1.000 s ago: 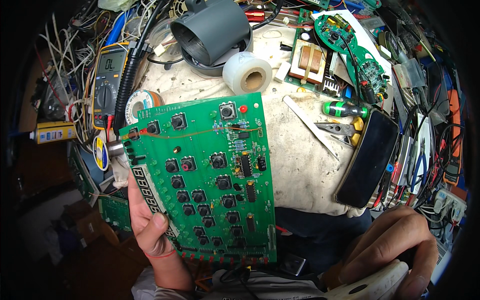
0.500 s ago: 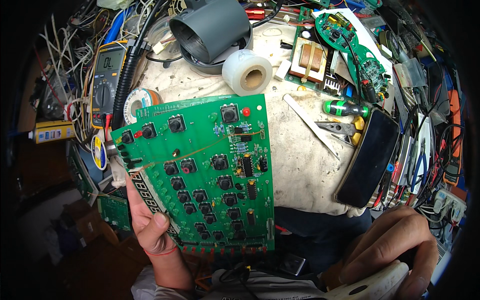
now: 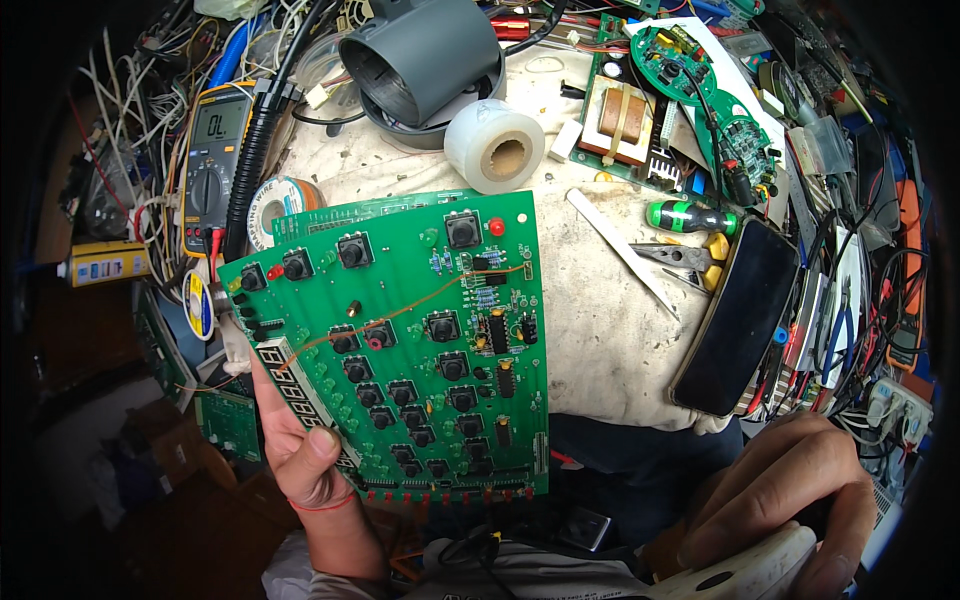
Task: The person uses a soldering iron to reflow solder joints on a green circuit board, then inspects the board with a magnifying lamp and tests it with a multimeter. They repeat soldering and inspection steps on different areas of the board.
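My left hand is closed on the lower left edge of a large green circuit board, its thumb on the front and its other fingers behind. The board is tilted, with its component side facing me. It bears black push buttons, chips, red and green lamps, a white-framed digit display and a thin brown wire across the upper part. At the lower right, close to the camera, my right hand has its fingers curled around an off-white, smooth-edged object with a dark oval on it. Most of that object is hidden.
On the cloth-covered bench are a grey multimeter, a spool of wire, a clear film roll, a grey cylinder, pliers, a green-black screwdriver and a phone. Tangled cables crowd the sides.
The circuit board has tilted and shifted very slightly in my left hand's grip. My right hand looks unmoved.
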Motion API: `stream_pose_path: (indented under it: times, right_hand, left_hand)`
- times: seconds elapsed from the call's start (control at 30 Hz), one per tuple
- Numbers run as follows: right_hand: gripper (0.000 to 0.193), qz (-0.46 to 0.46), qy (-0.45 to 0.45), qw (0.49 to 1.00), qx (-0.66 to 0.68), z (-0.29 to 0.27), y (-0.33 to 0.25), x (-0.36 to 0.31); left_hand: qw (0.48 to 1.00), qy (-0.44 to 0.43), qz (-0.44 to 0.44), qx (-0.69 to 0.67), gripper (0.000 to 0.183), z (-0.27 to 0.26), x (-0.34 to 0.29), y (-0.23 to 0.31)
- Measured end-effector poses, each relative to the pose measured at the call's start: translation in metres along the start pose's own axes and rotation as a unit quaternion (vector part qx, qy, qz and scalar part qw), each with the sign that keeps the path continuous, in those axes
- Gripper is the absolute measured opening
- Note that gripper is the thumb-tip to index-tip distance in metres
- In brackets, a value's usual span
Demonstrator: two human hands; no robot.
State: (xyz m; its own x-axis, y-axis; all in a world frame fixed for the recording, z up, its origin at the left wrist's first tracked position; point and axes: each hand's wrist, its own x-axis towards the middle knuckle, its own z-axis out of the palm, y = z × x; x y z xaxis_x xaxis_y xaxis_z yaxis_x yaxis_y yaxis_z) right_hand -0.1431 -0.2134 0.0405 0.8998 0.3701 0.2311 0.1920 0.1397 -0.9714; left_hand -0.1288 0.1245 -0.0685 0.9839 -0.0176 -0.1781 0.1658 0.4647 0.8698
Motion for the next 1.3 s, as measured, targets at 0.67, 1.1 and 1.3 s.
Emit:
stream_pose_path:
  times: [0.67, 1.1, 1.3]
  right_hand:
    - [0.06, -0.041, 0.045, 0.998, -0.011, 0.008, 0.005, 0.0]
    - [0.054, 0.0, 0.009, 1.0, 0.015, 0.001, -0.002, 0.007]
    - [0.056, 0.027, -0.062, 0.998, 0.016, -0.016, -0.004, -0.009]
  left_hand:
    - [1.0, 0.0, 0.013, 0.002, 0.11, -0.004, -0.002, -0.002]
    - [1.0, 0.006, 0.028, 0.01, 0.11, -0.007, -0.006, -0.001]
    - [0.999, 0.006, 0.03, 0.02, 0.112, -0.007, -0.01, 0.0]
